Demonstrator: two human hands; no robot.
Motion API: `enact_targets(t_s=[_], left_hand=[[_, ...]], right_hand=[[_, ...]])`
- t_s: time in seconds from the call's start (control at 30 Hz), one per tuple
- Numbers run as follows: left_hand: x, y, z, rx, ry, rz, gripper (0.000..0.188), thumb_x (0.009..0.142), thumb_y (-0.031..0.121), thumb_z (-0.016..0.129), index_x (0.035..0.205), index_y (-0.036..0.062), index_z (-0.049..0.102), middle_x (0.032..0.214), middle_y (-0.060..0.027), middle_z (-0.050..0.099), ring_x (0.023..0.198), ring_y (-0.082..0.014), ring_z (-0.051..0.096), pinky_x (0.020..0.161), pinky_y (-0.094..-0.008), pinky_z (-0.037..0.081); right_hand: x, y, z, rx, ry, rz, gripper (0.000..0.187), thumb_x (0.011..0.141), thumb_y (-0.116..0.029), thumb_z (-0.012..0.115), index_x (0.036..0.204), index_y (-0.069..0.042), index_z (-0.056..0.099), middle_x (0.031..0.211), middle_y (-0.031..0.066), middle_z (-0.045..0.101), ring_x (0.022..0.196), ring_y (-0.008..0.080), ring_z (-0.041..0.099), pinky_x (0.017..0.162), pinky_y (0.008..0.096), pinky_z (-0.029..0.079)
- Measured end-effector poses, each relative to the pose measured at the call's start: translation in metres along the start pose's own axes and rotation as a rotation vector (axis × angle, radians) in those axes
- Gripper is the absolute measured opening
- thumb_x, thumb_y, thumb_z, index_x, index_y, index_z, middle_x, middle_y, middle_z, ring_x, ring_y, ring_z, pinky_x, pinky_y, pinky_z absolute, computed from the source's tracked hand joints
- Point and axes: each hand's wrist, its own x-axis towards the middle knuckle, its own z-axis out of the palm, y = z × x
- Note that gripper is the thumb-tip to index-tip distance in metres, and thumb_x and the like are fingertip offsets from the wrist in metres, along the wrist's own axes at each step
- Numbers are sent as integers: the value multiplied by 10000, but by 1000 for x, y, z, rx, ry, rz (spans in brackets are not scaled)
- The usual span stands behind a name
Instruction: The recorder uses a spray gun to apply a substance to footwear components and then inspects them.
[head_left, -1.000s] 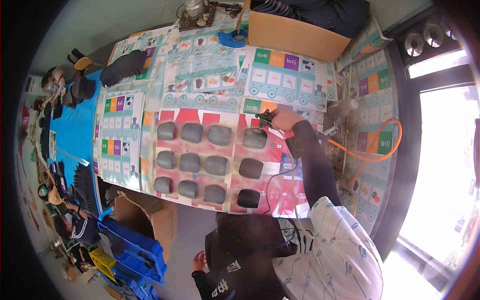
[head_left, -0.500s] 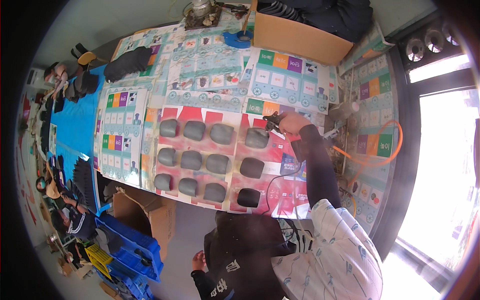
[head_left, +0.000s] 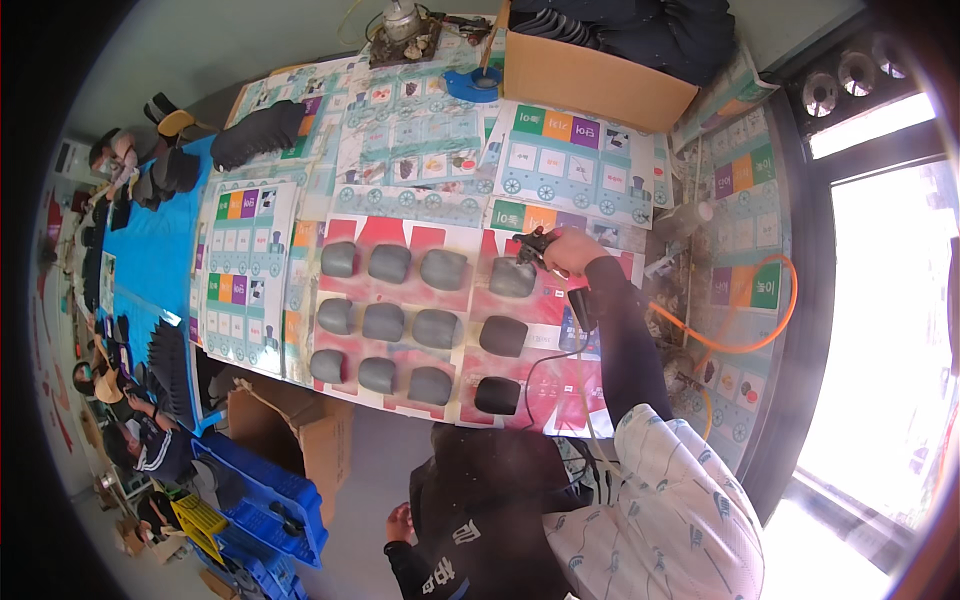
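Bright daylight is being let in through a window at the frame's right; grey floor is being shown at lower centre.

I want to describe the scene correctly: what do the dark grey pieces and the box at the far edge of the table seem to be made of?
The grey pieces look like matte rubber or plastic: rounded, dull, no glare. The box looks like brown cardboard, plain and flat-sided.

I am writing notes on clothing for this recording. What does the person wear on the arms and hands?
The right arm wears a tight dark sleeve from the wrist up; above it lies a loose pale short sleeve with a fine blue pattern. The right hand is bare. The left hand is bare too, with a dark sleeve behind it.
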Motion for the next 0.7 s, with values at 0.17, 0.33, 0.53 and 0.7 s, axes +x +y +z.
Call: enact_targets(t_s=[0.17, 0.33, 0.53, 0.7], left_hand=[[-5, 4, 6, -199, 49, -94, 261, 1027, 135, 513, 1244, 67, 640, 910, 12, 627, 667, -71, 518, 543, -227, 413], [-6, -2, 6, -250, -5, -185, 253, 1030, 142, 511, 1233, 75, 646, 887, 28, 621, 652, -59, 509, 517, -212, 374], [-14, -7, 17, -354, 25, -284, 283, 992, 90, 479, 1214, 86, 655, 917, 40, 651, 624, -50, 481, 484, -198, 333], [-18, -18, 20, -441, 44, -309, 318, 968, 67, 454, 1207, 87, 663, 969, 36, 683, 631, -48, 474, 488, -199, 328]], right_hand=[[3, -9, 8, -150, 75, -51, 251, 645, -194, 674, 762, 24, 709, 676, 183, 692, 633, 314, 693, 587, 405, 527], [7, -19, 9, -129, 40, -134, 257, 647, -188, 666, 814, -4, 734, 745, 206, 711, 694, 347, 712, 675, 415, 549], [5, -14, 3, -180, 79, -66, 260, 651, -180, 669, 818, 7, 739, 785, 220, 718, 764, 350, 719, 697, 420, 553], [6, 13, 2, -180, 96, -12, 255, 644, -158, 676, 795, 41, 728, 786, 234, 713, 786, 344, 723, 690, 418, 552]])
